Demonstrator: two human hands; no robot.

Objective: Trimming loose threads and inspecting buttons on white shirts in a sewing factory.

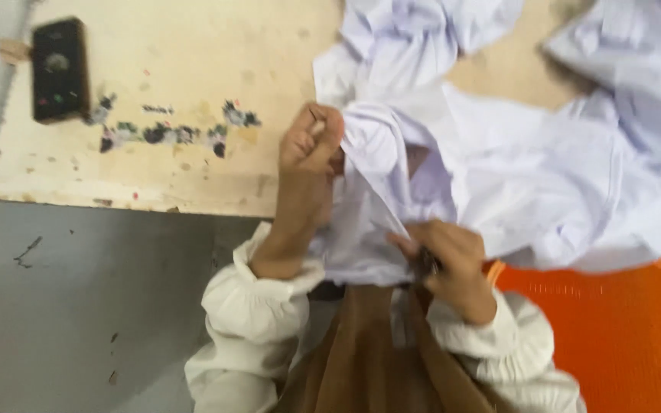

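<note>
Pinching white cloth (pixel 499 176), left hand (pixel 311 141) raised, grip clenched, right hand (pixel 445 256) low, grip grasping a dark tool.

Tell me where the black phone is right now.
In the head view, the black phone lies at the far left corner of the worn wooden table, well left of the left hand gripping the white cloth.

Bright, even daylight; heavy motion blur.
</note>
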